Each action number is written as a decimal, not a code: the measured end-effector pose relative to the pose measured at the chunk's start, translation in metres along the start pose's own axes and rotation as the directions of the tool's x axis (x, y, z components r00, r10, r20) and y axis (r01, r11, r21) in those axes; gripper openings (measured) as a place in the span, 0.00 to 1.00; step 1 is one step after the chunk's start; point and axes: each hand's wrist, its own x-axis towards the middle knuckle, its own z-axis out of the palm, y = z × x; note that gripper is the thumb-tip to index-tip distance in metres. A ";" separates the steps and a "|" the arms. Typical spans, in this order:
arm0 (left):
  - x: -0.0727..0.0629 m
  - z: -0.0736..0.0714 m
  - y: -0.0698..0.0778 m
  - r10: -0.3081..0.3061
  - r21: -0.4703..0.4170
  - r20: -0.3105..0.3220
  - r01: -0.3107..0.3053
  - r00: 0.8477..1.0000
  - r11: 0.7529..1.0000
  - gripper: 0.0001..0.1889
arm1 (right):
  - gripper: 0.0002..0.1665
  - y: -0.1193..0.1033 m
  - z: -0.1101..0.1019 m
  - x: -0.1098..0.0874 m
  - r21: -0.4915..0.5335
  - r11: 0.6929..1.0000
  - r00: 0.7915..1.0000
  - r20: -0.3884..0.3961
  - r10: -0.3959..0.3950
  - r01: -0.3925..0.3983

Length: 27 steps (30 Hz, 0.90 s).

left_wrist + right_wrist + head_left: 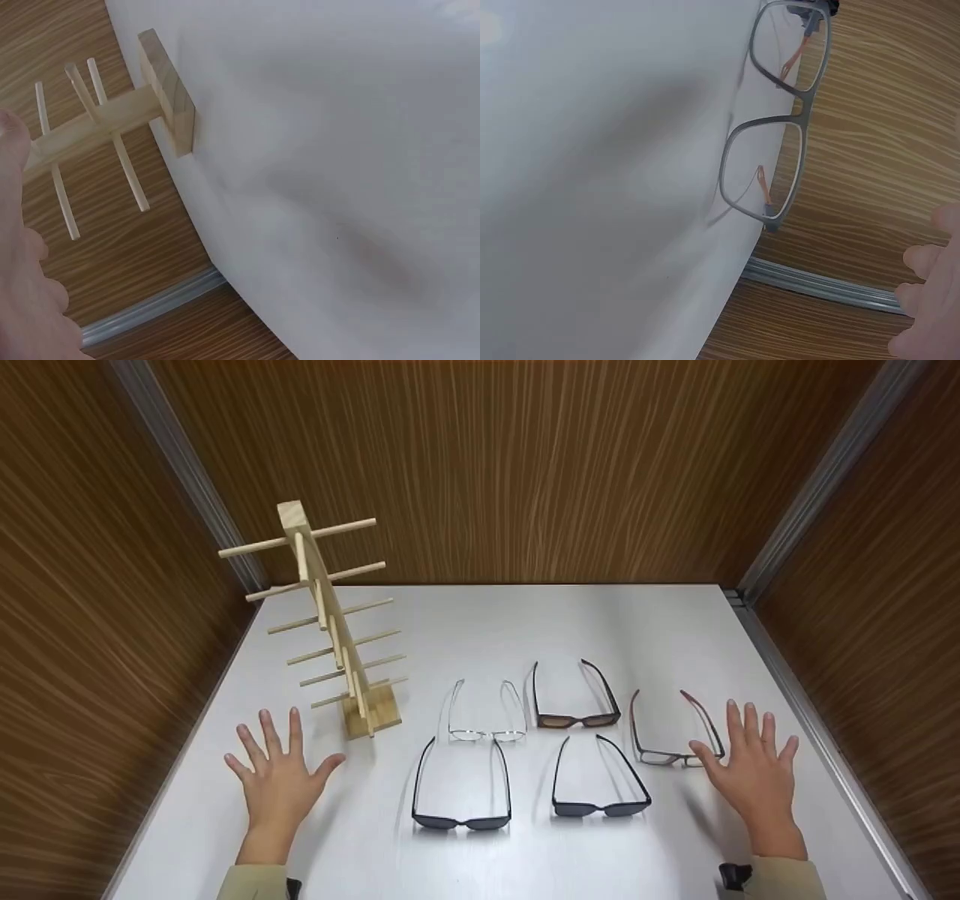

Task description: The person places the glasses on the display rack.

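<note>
Both hands are spread with straight fingers and hold nothing. The left hand (276, 784) hovers at the left, nearest to a wooden display stand (330, 607) with several pegs. At the right, the right hand (754, 772) has its thumb overlapping the grey glasses with reddish temples (660, 757) in the head view. Two pairs of black sunglasses (461, 822) (601, 809) lie at the front with temples unfolded. Behind them are clear thin-framed glasses (487, 735) and dark glasses with brown lenses (577, 721). The right wrist view shows the grey frame (804, 105) close up.
The white table (480, 622) carries everything. Brown wood-grain panels (510, 472) enclose it at the back and both sides, with metal rails (832, 457) at the corners. The stand's base (169, 94) sits on the table's left part, its pegs reaching out both ways.
</note>
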 end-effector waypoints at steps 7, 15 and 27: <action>-0.004 0.000 0.006 -0.003 -0.034 0.012 0.003 1.000 0.999 0.53 | 0.50 -0.010 -0.003 -0.004 0.066 0.998 0.999 -0.045 -0.019 0.022; -0.005 -0.004 0.020 -0.001 -0.105 0.031 0.004 1.000 0.994 0.53 | 0.48 -0.021 -0.010 -0.006 0.139 0.990 0.996 -0.094 -0.006 0.019; -0.008 -0.010 0.032 -0.016 -0.211 0.107 0.038 0.994 0.977 0.52 | 0.43 -0.037 -0.006 -0.007 0.259 0.963 0.967 -0.255 -0.012 0.080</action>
